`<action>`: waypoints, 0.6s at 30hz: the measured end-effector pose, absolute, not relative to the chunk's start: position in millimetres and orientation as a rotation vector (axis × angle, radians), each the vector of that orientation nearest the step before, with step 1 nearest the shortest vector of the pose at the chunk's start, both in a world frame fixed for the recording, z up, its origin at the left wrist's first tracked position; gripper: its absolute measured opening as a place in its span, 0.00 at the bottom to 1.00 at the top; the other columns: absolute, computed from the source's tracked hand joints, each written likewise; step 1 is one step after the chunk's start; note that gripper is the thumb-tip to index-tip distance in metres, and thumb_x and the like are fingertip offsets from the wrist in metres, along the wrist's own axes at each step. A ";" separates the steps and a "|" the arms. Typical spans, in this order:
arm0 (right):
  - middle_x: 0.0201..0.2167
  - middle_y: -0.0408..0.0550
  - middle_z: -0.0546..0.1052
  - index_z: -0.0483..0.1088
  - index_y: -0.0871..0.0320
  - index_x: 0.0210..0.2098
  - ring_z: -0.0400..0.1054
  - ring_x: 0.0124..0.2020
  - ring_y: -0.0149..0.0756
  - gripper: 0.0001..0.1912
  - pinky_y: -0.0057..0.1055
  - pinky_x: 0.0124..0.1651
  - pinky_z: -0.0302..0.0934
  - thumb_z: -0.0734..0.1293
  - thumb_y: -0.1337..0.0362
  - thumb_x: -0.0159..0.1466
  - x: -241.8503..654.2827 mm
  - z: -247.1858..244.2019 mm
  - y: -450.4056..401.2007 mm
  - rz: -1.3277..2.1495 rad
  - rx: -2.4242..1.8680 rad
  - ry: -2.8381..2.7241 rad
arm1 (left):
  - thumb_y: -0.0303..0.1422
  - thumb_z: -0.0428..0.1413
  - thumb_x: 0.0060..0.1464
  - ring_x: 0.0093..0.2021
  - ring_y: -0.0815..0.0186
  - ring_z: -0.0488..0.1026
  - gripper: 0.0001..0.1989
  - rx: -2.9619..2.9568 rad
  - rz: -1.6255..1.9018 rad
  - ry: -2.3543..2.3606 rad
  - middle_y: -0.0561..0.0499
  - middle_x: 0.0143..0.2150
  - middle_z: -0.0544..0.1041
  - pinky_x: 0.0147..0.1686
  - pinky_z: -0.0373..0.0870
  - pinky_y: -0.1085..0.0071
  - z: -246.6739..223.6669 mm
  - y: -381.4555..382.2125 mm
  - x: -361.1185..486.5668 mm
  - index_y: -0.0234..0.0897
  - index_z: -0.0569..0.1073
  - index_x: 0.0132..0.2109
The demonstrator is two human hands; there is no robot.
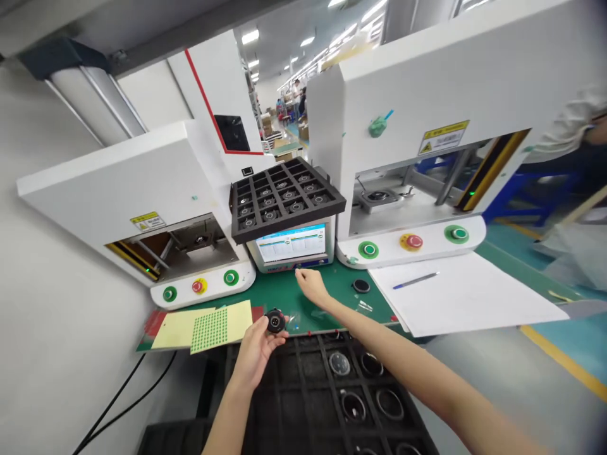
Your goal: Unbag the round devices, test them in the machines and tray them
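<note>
My left hand [258, 347] pinches a round black watch body [275, 321], with small metal contacts in the middle of its face, above the front edge of the green bench. My right hand [312, 287] is closed, at the lower front edge of the monitor unit [294, 245]. Its curled fingers hide whatever they hold, and I cannot tell if they touch the panel. Below both hands, a black compartment tray [303, 404] carries several round watch pieces [353, 406] on its right side. Another dark round piece [361, 286] lies on the bench to the right.
A second black tray [284, 221] with several round parts sits on the monitor. White press machines with buttons stand left [199, 287] and right [410, 243]. Sticker sheets [222, 325] lie left; papers [465, 297] and a blue pen [416, 280] lie right. A person's sleeve [564, 126] shows at right.
</note>
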State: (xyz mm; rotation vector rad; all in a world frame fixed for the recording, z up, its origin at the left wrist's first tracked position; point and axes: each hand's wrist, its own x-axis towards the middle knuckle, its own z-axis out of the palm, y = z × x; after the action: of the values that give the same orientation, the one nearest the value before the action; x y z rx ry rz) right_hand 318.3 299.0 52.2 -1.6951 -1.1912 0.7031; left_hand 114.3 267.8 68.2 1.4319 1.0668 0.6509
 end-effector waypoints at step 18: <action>0.26 0.43 0.78 0.75 0.54 0.27 0.75 0.30 0.31 0.08 0.24 0.34 0.70 0.74 0.74 0.55 257.7 150.1 67.8 0.713 -0.878 -0.964 | 0.29 0.55 0.63 0.34 0.72 0.76 0.12 1.952 1.028 0.730 0.54 0.37 0.78 0.35 0.72 0.81 159.1 112.9 99.8 0.47 0.77 0.49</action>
State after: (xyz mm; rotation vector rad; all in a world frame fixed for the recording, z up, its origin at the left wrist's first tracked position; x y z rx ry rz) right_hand 257.7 67.8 150.1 -0.8777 -0.9642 0.7127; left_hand 99.8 112.9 159.1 1.9520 0.7295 1.0275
